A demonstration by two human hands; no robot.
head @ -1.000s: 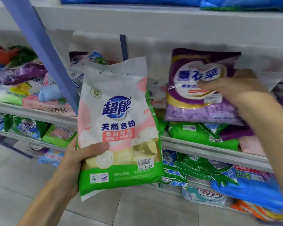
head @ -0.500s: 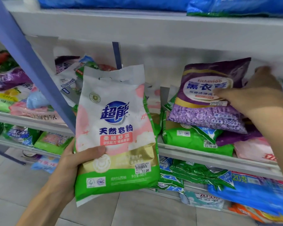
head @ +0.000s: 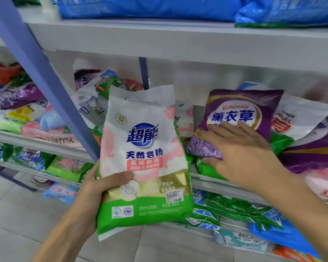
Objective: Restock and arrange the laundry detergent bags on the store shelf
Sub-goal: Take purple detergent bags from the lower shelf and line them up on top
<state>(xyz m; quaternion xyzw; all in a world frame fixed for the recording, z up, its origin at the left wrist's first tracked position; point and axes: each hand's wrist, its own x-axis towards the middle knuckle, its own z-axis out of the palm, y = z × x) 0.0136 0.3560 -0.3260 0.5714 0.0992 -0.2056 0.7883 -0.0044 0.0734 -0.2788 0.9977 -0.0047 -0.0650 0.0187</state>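
My left hand (head: 98, 193) grips a white, pink and green detergent bag (head: 144, 148) by its lower left edge and holds it upright in front of the shelf, thumb across its front. On the middle shelf (head: 216, 183) a purple Eichimoo lavender bag (head: 240, 108) leans back on top of a green bag (head: 206, 168). My right hand (head: 240, 150) lies flat on the lower half of the purple bag, fingers spread and straight, pressing it.
A blue slanted shelf post (head: 36, 69) runs just left of the held bag. White Ariel (head: 295, 120) and more purple bags crowd the shelf's right. Mixed bags fill the left shelf (head: 27, 118). Blue bags (head: 150, 6) sit above, green and blue ones (head: 240, 210) below.
My right hand moved from the purple bag's right side down onto its front and now lies flat on it. The purple bag has settled lower and further back. The left hand's bag barely moved.
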